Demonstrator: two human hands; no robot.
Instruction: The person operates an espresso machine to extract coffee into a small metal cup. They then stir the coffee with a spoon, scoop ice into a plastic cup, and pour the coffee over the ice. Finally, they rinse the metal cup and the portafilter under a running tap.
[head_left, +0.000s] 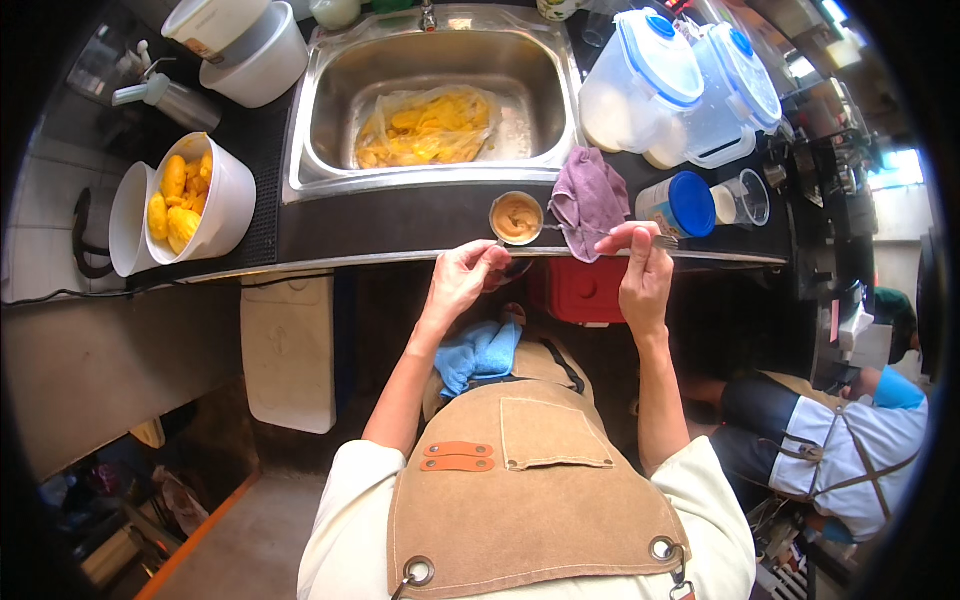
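My left hand (466, 274) pinches the short handle of a small round metal measuring cup (495, 219) at the counter's front edge. A smooth tan paste (519, 217) fills the cup, its surface swirled. In my right hand (643, 274) is a metal fork (666, 242), its tines pointing right. The fork's thin handle reaches left toward the cup's rim; whether it touches the rim, I cannot tell. Behind the fork a crumpled purple cloth (589, 187) hangs slightly over the edge. A tub with a blue lid (691, 204) lies right of that cloth.
A steel sink (427, 56) holds a plastic bag of yellow fruit pieces (435, 124). Left stands a white bucket (229, 214) of peeled yellow fruit. Lidded clear containers (637, 82) of white powder stand right. Another person (847, 442) is at far right.
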